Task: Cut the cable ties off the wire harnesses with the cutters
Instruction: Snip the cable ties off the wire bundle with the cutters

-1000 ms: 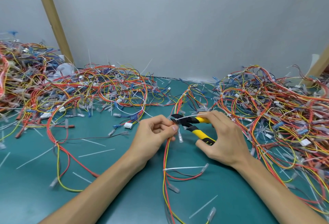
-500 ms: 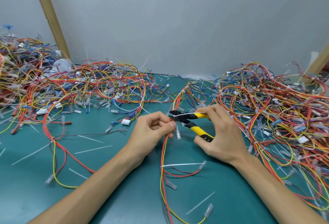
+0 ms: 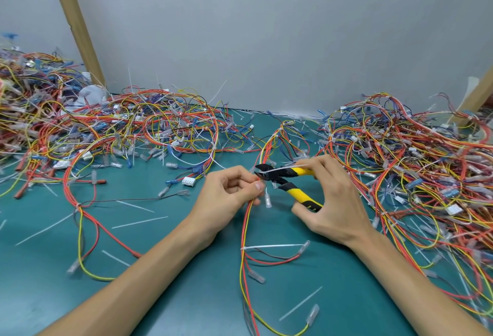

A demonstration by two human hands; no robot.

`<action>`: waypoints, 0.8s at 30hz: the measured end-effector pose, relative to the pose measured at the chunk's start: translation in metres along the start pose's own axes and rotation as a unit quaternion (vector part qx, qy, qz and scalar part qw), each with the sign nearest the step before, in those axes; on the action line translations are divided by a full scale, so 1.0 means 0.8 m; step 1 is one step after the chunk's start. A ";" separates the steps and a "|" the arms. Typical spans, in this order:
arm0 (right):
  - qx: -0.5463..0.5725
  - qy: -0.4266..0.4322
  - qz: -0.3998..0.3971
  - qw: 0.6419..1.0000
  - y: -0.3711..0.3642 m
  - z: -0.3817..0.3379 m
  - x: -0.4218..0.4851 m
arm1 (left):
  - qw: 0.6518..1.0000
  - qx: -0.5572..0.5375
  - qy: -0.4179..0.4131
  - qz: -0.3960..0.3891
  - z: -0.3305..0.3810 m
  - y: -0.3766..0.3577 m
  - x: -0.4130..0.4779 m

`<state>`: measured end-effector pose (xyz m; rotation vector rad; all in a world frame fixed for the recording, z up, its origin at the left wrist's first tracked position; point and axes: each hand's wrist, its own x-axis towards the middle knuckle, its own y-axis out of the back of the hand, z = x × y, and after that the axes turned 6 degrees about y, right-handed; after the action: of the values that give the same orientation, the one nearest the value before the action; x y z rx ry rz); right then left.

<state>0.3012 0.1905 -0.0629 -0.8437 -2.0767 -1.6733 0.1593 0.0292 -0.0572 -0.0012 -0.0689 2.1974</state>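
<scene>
Showing a bench covered by a teal-green mat [image 3: 186,290], seen from the head camera.

The left hand [image 3: 229,197] pinches a slim harness of red and yellow wires [image 3: 246,218] between thumb and forefinger, with the other fingers curled in. From the pinch the harness falls toward the viewer along the mat, and beyond the pinch it runs away toward the wall.

The right hand [image 3: 337,202] grips the yellow-handled, black-headed cutters [image 3: 286,175]. Its fingers close over the upper handle and its thumb side bears on the lower one.

The cutters lie near mid-frame, just above the mat, with their long axis roughly left to right. The black head points left at the left hand's fingertips, and the 2 handles splay rightward.

The blades sit at a thin white translucent cable tie [image 3: 282,169] where it circles the harness. The tie's tail stretches right along the upper handle. Whether the blades have met cannot be told.

A 2nd white cable tie [image 3: 272,246] crosses the same harness nearer the viewer, lying left to right.

Loose white tie offcuts [image 3: 140,222] lie scattered on the mat. A tangled heap of red, yellow and blue harnesses [image 3: 106,133] fills the left side, and a 2nd heap [image 3: 416,154] fills the right.

Behind them are a grey wall [image 3: 266,29] and a slanted wooden post [image 3: 76,23].
</scene>
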 end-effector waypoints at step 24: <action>-0.027 -0.044 0.005 0.999 -0.001 -0.011 0.000 | 1.000 -0.015 -0.003 -0.008 0.000 0.001 0.000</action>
<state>0.2999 0.1822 -0.0614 -0.9601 -2.0890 -1.7229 0.1589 0.0286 -0.0570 -0.0102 -0.1061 2.1794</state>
